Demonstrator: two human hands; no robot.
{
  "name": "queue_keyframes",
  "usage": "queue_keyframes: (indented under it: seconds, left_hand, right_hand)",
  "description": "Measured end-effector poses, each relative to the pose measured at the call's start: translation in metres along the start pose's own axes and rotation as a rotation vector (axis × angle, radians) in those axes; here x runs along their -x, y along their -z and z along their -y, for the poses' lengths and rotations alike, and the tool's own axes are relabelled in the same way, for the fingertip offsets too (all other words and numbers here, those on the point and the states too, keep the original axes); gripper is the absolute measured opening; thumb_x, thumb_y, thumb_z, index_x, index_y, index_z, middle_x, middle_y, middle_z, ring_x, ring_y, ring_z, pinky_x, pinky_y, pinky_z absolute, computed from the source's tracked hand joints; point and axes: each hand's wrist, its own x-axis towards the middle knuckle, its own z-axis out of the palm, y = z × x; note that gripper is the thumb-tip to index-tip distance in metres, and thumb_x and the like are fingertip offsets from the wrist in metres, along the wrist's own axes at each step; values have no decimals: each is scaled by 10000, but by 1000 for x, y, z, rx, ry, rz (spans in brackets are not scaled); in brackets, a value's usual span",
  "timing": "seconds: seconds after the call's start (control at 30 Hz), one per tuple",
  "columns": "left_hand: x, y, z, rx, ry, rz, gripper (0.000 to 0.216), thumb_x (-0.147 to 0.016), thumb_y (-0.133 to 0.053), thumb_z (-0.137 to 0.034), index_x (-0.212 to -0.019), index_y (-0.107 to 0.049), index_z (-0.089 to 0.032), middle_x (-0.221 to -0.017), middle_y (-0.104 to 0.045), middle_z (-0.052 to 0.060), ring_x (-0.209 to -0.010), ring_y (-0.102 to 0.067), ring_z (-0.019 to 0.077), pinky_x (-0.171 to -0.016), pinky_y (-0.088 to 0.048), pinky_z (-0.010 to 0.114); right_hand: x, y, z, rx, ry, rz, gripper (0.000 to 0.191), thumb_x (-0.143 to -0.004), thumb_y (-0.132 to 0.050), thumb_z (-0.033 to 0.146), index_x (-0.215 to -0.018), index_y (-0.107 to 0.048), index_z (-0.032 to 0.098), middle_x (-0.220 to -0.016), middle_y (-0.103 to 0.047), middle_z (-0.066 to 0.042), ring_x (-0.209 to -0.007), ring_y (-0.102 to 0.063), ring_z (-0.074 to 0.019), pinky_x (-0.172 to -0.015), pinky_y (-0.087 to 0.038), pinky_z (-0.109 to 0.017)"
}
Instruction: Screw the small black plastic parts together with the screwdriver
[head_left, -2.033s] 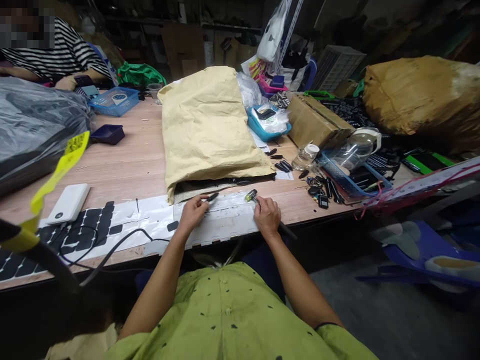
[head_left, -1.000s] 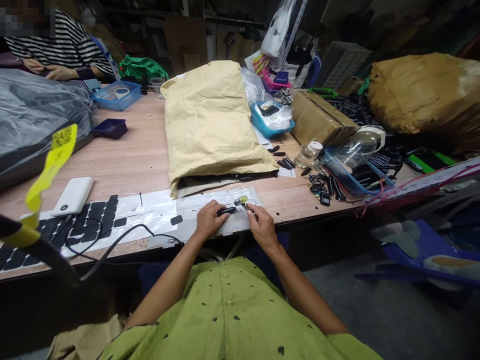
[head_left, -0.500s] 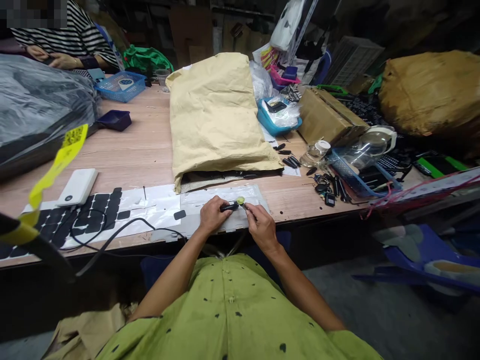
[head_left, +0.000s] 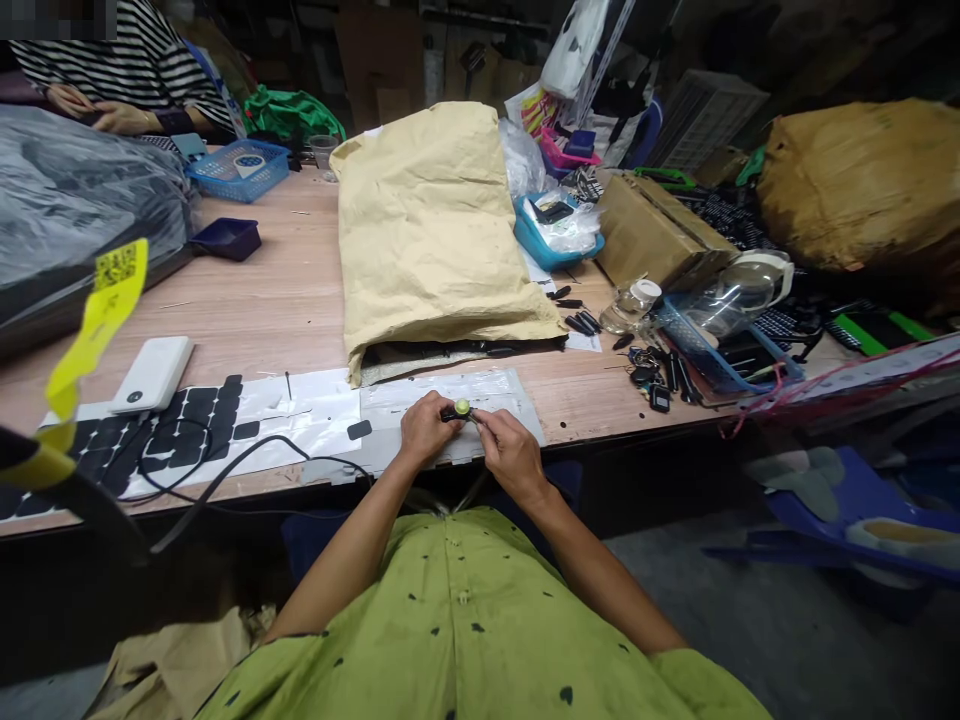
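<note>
Above the front edge of the table, my left hand (head_left: 425, 430) is closed on a small black piece (head_left: 448, 412), whose kind I cannot make out. My right hand (head_left: 514, 455) is closed on a thin dark stick-like tool (head_left: 474, 416), mostly hidden by the fingers. A small round yellow-green disc (head_left: 463, 407) sits between the hands, over the end of the black piece. I cannot tell whether it is fixed to the tool. Beneath both hands lies a pale sheet (head_left: 517, 400).
A large beige sack (head_left: 427, 230) stands just beyond my hands. To the left lie a white power bank (head_left: 154, 374), black adhesive pads (head_left: 199, 425) and a cable (head_left: 262, 445). On the right are a blue basket (head_left: 720, 350) and loose black parts (head_left: 660, 380). A co-worker (head_left: 150, 80) sits far left.
My right hand has moved left toward my left hand. The yellow-green disc has shifted left and now overlaps the black piece. My left hand stays nearly in place.
</note>
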Motion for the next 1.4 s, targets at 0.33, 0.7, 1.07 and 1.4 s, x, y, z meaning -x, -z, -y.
queue_keyframes:
  seconds: [0.33,0.7,1.07,1.4]
  left_hand:
    - [-2,-9,17,23,-133,-23,141,-847,-686,-339,-931,-776,-270,-930,-706,14,-931,-649,214,-793,-487,311]
    - [-4,-11,31,-4,-244,-31,265,-957,-521,-389,-985,-761,-281,-923,-691,18,-925,-626,206,-803,-467,319]
    - [57,-10,43,-203,-729,125,144,-824,-733,-322,-956,-765,-273,-1389,-596,84,-1258,-482,334,-1040,-380,502]
    - [55,-10,39,-139,-635,10,174,-819,-704,-312,-975,-743,-248,-1267,-674,108,-1175,-575,309,-999,-459,479]
  right_hand:
    - [-22,11,-65,281,-190,-139,320,-924,-480,169,-1105,-734,240,-959,-690,-73,-894,-599,-217,-787,-450,-305]
    - [-19,-6,-95,506,-284,-208,278,-885,-544,145,-1083,-722,225,-928,-617,-78,-884,-495,-229,-740,-326,-322]
    - [-21,-9,-95,470,-272,-234,281,-883,-534,148,-1081,-719,222,-931,-610,-83,-883,-484,-233,-730,-321,-328]
    - [-21,-12,-95,452,-268,-254,294,-873,-527,140,-1080,-722,214,-918,-605,-90,-876,-482,-238,-713,-311,-327]
